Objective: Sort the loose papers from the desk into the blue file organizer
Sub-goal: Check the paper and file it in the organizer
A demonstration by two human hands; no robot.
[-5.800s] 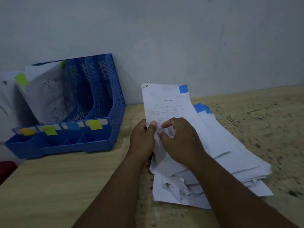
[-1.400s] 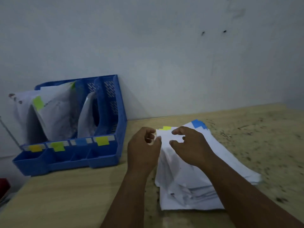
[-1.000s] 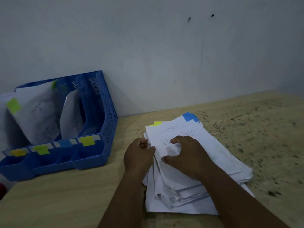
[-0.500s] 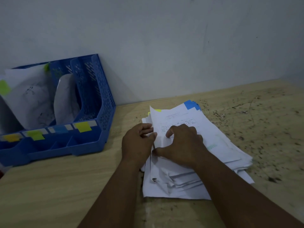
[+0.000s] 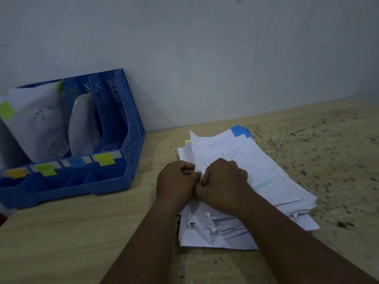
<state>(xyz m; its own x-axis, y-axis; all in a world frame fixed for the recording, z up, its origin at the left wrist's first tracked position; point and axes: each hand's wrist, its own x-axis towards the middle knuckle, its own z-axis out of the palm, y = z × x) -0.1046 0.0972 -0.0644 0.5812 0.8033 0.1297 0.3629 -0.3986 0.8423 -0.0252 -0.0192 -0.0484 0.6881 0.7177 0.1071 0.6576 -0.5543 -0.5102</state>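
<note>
A loose pile of white papers (image 5: 272, 181) lies on the wooden desk (image 5: 71, 232), some with blue tabs at the far corner. The top sheet (image 5: 221, 148) has its left edge lifted. My left hand (image 5: 176, 184) and my right hand (image 5: 222, 184) meet at the pile's left edge with curled fingers, pinching that sheet's edge between them. The blue file organizer (image 5: 114, 128) stands to the left against the wall, with papers in its left and middle slots and colored labels along its front.
The grey wall (image 5: 205, 58) runs behind the desk. The desk surface on the right is speckled with dark marks. A red object (image 5: 2, 217) peeks in at the left edge below the organizer.
A blue-tabbed sheet held up earlier now sits in a middle organizer slot. Since then both hands returned to the pile, and their fingers have curled tighter on the top sheet's left edge.
</note>
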